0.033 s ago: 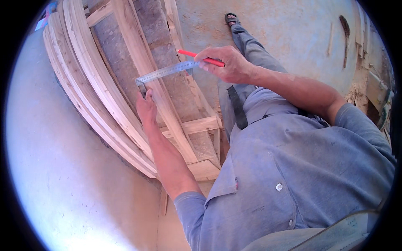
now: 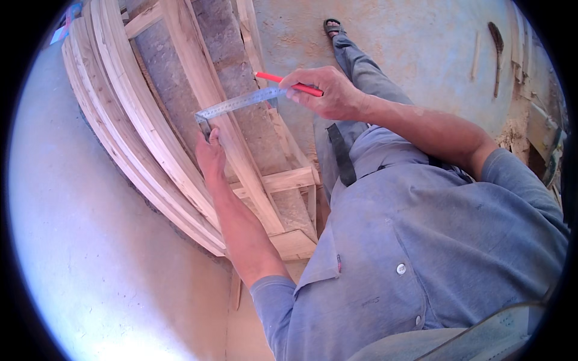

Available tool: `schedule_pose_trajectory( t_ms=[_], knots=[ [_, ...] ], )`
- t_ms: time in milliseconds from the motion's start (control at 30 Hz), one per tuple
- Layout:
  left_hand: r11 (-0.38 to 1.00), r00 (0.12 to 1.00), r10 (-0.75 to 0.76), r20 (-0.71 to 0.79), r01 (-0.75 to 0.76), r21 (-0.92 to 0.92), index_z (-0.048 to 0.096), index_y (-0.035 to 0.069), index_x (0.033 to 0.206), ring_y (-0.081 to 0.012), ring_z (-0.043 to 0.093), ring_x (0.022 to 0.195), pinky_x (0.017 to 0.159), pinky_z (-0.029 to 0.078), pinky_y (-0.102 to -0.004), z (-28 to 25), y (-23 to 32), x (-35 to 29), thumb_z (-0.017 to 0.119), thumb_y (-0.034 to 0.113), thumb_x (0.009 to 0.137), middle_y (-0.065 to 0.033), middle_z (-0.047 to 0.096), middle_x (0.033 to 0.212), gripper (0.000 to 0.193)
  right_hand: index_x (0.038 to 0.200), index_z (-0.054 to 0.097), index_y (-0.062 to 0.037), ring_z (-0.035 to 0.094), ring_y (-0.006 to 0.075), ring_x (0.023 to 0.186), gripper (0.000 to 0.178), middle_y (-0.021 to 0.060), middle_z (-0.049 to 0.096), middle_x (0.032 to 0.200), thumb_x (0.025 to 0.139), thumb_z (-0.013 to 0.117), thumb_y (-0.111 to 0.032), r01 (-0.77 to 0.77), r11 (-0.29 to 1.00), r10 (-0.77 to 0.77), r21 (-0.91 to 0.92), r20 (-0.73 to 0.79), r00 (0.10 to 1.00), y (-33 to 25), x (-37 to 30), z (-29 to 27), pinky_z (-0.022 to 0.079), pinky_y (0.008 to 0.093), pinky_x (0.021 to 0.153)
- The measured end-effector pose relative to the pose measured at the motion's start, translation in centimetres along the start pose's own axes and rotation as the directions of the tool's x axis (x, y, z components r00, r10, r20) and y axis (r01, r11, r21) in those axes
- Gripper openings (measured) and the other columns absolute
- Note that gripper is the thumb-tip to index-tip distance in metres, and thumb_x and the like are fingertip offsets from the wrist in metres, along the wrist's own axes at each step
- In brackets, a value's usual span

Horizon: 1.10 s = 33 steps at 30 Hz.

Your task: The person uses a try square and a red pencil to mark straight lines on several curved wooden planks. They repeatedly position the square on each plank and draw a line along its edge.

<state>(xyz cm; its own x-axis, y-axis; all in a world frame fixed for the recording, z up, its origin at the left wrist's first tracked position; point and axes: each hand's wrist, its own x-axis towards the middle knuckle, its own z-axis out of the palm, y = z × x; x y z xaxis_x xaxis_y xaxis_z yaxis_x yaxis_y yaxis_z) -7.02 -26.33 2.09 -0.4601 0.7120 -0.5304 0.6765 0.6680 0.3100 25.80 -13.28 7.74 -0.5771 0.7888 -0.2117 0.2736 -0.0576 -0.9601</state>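
A try square (image 2: pixel 241 102) with a marked metal blade lies across a long wooden plank (image 2: pixel 235 141). My left hand (image 2: pixel 211 155) is closed around its short stock at the plank's left edge, thumb uppermost. From there the blade reaches right, past the plank, to my right hand (image 2: pixel 332 95). That hand is closed on a red pencil (image 2: pixel 269 77), whose tip points left above the blade. The fingertips of my right hand are at the blade's far end; whether they pinch it or only touch it, I cannot tell.
Several long curved wooden pieces (image 2: pixel 129 90) lie side by side left of the plank. A crosspiece (image 2: pixel 289 179) joins the wooden frame closer to me. Thin strips and scraps (image 2: pixel 518 45) lie at the far right. A wall-like pale surface (image 2: pixel 66 198) fills the left side.
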Motion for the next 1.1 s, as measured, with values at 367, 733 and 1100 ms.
schedule_pose_trajectory(
  t_ms=[367, 733, 1100],
  knots=[
    [0.998, 0.999, -0.033, 0.015, 0.034, -0.057, 0.063, -0.002, 0.123, -0.0504, 0.062, 0.106, 0.091, 0.048, -0.0517, 0.0, -0.3, 0.3, 0.064, 0.033, 0.1, -0.0312, 0.068, 0.11, 0.043, 0.111, 0.071, -0.0055, 0.067, 0.0192, 0.078, 0.018, 0.0093, 0.073, 0.086, 0.095, 0.067, -0.013, 0.025, 1.0, -0.026, 0.011, 0.069, 0.997, -0.2, -0.3, -0.2, 0.051, 0.0317, 0.072],
    [1.0, 1.0, -0.006, -0.008, 0.006, -0.01, 0.064, -0.006, 0.104, -0.0537, 0.061, 0.095, 0.082, 0.048, -0.0546, 0.7, -1.7, 0.9, 0.067, 0.037, 0.097, -0.0334, 0.067, 0.098, 0.044, 0.114, 0.069, -0.0067, 0.066, 0.036, 0.083, 0.031, 0.0165, 0.071, 0.089, 0.097, 0.06, -0.031, 0.048, 0.989, -0.005, -0.141, 0.291, 0.957, -0.7, 7.9, 5.1, 0.049, 0.0453, 0.075],
    [0.999, 0.999, 0.026, -0.019, -0.026, 0.025, 0.065, -0.005, 0.107, -0.0524, 0.062, 0.098, 0.085, 0.048, -0.0542, 0.3, -0.4, 1.0, 0.068, 0.036, 0.096, -0.0332, 0.067, 0.1, 0.042, 0.094, 0.072, -0.0062, 0.065, 0.0428, 0.083, 0.021, 0.0201, 0.07, 0.087, 0.091, 0.06, -0.023, 0.245, 0.902, -0.083, -0.356, 0.413, 0.907, -2.0, 13.0, 7.2, 0.05, 0.0503, 0.074]
  ],
)
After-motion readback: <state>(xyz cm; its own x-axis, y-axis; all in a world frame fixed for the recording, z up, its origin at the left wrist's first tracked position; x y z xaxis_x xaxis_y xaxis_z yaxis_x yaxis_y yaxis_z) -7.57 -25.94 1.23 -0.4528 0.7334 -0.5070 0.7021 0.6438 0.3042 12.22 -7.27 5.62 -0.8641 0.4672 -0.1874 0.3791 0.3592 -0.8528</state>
